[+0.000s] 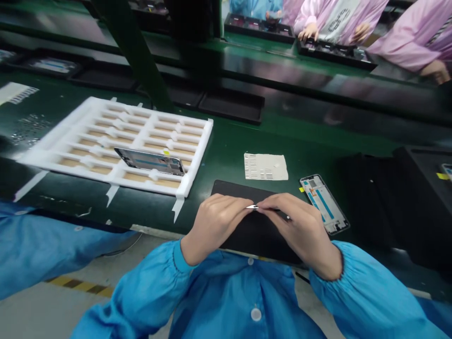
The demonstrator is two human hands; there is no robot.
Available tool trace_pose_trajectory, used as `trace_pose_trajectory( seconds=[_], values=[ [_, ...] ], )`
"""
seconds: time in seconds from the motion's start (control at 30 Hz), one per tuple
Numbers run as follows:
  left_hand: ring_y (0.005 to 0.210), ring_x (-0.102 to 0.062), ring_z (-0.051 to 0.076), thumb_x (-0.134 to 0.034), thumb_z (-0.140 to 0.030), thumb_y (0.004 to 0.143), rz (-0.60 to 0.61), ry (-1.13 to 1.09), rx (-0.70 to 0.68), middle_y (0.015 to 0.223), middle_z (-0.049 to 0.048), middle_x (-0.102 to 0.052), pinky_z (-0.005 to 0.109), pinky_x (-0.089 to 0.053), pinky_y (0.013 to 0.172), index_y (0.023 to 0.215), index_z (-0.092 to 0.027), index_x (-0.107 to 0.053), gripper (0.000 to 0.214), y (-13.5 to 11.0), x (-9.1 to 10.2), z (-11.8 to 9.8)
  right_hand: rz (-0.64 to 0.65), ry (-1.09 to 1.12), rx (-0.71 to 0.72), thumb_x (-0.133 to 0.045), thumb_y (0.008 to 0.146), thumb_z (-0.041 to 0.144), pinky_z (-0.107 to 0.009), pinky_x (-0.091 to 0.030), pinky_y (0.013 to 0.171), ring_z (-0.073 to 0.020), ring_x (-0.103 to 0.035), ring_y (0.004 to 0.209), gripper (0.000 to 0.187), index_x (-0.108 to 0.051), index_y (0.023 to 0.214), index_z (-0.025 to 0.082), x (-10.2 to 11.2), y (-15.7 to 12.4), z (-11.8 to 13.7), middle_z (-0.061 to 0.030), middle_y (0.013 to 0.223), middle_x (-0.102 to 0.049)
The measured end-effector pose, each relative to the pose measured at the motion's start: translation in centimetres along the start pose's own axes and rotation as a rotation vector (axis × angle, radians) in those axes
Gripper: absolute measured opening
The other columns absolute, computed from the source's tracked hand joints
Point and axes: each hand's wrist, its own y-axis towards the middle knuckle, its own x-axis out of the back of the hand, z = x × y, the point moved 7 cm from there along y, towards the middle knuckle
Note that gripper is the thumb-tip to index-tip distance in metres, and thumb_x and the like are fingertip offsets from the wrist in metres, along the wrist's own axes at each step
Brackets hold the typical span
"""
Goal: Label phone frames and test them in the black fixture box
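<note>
My left hand (pixel 215 223) and my right hand (pixel 300 230) meet over a black mat (pixel 229 190) at the near table edge. Both are closed in a pinch around a tiny pale piece (pixel 253 206) held between the fingertips. My right hand also grips a thin dark tool (pixel 284 216), likely tweezers. A phone frame (pixel 325 203) with blue strips lies flat just right of my right hand. A white sheet of small parts (pixel 265 166) lies beyond the mat. Another phone frame (pixel 150 161) rests on a white foam tray (pixel 84 113) to the left.
The green table (pixel 226 146) carries black trays (pixel 231 104) at its far side. A dark box (pixel 423 197) stands at the right. Across the line, people in pink sleeves (pixel 339 19) work at black trays (pixel 335 51). A blue sleeve (pixel 42 245) of a neighbour reaches in at left.
</note>
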Motion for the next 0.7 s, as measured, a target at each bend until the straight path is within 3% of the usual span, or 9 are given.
trace_pose_trajectory(
  seconds=[0.27, 0.53, 0.7],
  values=[
    [0.083, -0.073, 0.016, -0.055, -0.021, 0.098, -0.006, -0.016, -0.008, 0.094, 0.0007, -0.077, 0.029, -0.050, 0.075, 0.099, -0.018, -0.067, 0.012, -0.14, -0.05, -0.03, 0.102, -0.115, -0.031, -0.056, 0.091, 0.009, -0.029, -0.055, 0.069, -0.0177, -0.066, 0.080, 0.013, -0.063, 0.094, 0.019, -0.75, 0.42, 0.34, -0.0045, 0.088, -0.070],
    [0.082, -0.073, 0.016, -0.052, -0.020, 0.099, -0.009, -0.043, -0.010, 0.092, 0.0027, -0.077, 0.028, -0.050, 0.076, 0.098, -0.018, -0.067, 0.015, -0.31, 0.13, -0.19, 0.046, -0.051, -0.105, -0.062, 0.088, 0.011, -0.028, -0.058, 0.071, -0.0166, -0.069, 0.079, 0.012, -0.065, 0.092, 0.022, -0.62, 0.30, -0.10, -0.0012, 0.086, -0.072],
    [0.082, -0.073, 0.017, -0.052, -0.018, 0.099, -0.021, -0.035, -0.028, 0.093, 0.0033, -0.077, 0.029, -0.049, 0.075, 0.099, -0.017, -0.067, 0.015, -0.47, 0.12, -0.27, 0.048, -0.078, -0.062, -0.058, 0.091, 0.011, -0.030, -0.058, 0.072, -0.0178, -0.069, 0.082, 0.013, -0.064, 0.096, 0.021, -1.09, 0.15, 0.47, -0.0038, 0.090, -0.072]
  ],
)
